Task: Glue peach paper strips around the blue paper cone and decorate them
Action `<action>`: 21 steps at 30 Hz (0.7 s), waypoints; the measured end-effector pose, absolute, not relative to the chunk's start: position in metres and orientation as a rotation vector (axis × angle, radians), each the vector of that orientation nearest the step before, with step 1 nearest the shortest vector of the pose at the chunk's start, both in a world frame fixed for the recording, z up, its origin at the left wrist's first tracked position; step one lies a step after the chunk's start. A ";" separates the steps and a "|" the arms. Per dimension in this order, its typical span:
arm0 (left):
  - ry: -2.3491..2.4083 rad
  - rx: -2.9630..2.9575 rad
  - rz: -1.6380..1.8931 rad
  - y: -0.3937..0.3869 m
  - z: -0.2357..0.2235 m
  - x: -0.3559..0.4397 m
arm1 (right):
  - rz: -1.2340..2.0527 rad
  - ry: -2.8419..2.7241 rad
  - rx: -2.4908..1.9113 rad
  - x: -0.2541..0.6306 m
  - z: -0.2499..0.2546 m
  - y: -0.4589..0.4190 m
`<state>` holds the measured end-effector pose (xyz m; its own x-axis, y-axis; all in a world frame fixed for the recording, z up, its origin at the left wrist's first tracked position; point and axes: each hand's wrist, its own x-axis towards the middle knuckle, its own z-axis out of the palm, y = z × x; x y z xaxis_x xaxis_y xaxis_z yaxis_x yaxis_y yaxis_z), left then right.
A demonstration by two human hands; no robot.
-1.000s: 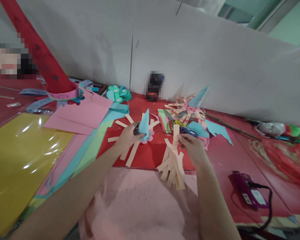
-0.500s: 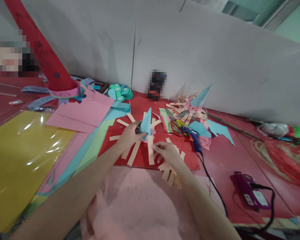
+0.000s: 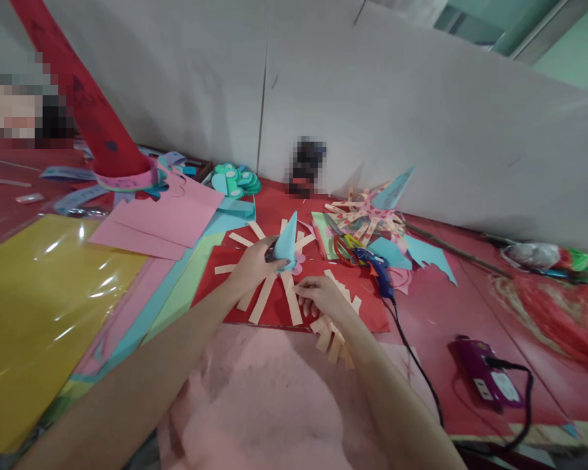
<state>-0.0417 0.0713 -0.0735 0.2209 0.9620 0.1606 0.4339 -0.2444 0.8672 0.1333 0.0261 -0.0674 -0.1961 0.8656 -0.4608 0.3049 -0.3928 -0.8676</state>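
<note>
Left hand point(image 3: 253, 264) clamps a blue cone point(image 3: 287, 243); right hand point(image 3: 324, 299), grip unclear, apparently sets a paper strip point(image 3: 291, 301) at six o'clock; pressing likely needed.

At the left of the table point(image 3: 470, 313), a tall red cone point(image 3: 83, 101) with dark marks leans in a pink band point(image 3: 127, 179), with pink sheets point(image 3: 149, 225) beside it and a shiny yellow sheet point(image 3: 44, 326) nearer the front edge. Green and pale-blue cutouts point(image 3: 235, 181) are heaped by the white wall point(image 3: 421, 117). At the right lie a purple power block point(image 3: 470, 362), a black cable point(image 3: 530, 391) plugged into it, and a tangle of reddish strands point(image 3: 558, 313).
</note>
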 end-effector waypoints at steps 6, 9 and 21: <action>1.281 1.805 0.965 0.072 -0.074 -0.042 | 1.684 -1.307 -1.613 0.134 -0.065 0.026; 1.303 1.810 0.956 0.072 -0.074 -0.042 | 1.729 -1.246 -1.603 0.135 -0.066 0.026; 1.305 1.790 0.955 0.073 -0.074 -0.040 | 1.713 -1.224 -1.612 0.135 -0.063 0.025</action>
<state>-0.0404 0.0726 -0.0738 0.2159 0.9645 0.1520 0.4368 -0.2346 0.8684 0.1349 0.0251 -0.0632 -0.1864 0.8323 -0.5220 0.2241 -0.4813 -0.8474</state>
